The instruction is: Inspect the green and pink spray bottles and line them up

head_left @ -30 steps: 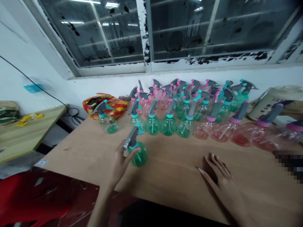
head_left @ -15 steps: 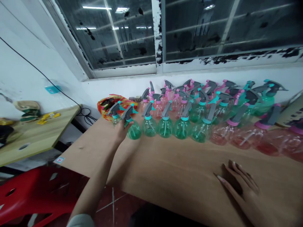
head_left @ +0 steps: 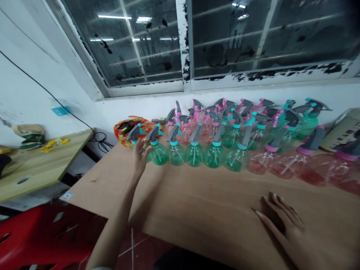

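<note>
A front row of green spray bottles (head_left: 194, 150) with teal collars and grey triggers stands on the brown table (head_left: 202, 210), with pink bottles (head_left: 284, 161) continuing the row to the right. My left hand (head_left: 140, 157) reaches out beside the second green bottle from the left (head_left: 157, 150), its fingers loose and apart, holding nothing. The leftmost bottle (head_left: 135, 137) is partly hidden behind that hand. My right hand (head_left: 284, 225) lies flat on the table near the front right, fingers stretched out.
More pink and green spray bottles (head_left: 239, 112) crowd the back under the window. A red and yellow bag (head_left: 126, 127) lies at the back left. A second wooden table (head_left: 36, 165) stands to the left. Below is a red plastic seat (head_left: 36, 240). A beige object (head_left: 343, 131) sits far right.
My left hand carried a green bottle from the table's front to the left end of the row, set it down and let go. My right hand stayed flat.
</note>
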Motion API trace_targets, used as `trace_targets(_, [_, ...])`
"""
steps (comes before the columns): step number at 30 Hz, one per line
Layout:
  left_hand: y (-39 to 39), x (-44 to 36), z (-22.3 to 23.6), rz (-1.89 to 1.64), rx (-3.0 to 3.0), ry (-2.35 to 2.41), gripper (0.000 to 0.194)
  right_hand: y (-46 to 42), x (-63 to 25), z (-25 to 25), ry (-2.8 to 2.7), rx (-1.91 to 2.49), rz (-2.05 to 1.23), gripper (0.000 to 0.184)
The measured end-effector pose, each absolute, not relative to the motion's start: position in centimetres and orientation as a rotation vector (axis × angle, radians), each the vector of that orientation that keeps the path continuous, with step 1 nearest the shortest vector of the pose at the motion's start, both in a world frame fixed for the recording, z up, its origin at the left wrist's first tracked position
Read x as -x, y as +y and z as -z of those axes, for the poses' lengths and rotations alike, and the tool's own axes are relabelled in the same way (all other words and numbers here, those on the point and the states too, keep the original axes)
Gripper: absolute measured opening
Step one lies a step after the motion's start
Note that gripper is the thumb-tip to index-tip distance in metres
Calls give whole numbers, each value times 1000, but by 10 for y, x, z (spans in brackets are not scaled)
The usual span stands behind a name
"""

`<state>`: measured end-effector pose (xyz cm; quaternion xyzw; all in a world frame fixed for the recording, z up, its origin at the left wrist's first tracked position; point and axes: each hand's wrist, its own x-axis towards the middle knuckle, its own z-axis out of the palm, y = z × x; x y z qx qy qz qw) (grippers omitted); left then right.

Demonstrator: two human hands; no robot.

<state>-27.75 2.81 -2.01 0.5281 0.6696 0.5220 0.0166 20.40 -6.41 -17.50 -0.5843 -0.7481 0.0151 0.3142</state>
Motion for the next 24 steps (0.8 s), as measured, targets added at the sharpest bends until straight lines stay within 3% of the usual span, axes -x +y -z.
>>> trace_targets(5, [-13, 250, 19, -1723, -1653, 2112, 39, -63, -207, 182, -1989, 1525, 1, 67])
trace_targets(8, [-10, 224, 15, -1573, -1760, 2105, 39, -62, -207, 183, -1983, 1531, 4, 68])
trace_targets(14, [26, 184, 6, -1239, -1885, 2312, 59, -62, -200, 174, -1952, 1536, -27, 67])
trace_targets(20, [35, 174, -2, -857, -1917, 2519, 43, -62, -197, 168, -1943, 1534, -33, 65])
trace_targets(24, [25, 168, -11, -699, -1934, 2600, 46, -62, -196, 167, -1926, 1534, -33, 67])
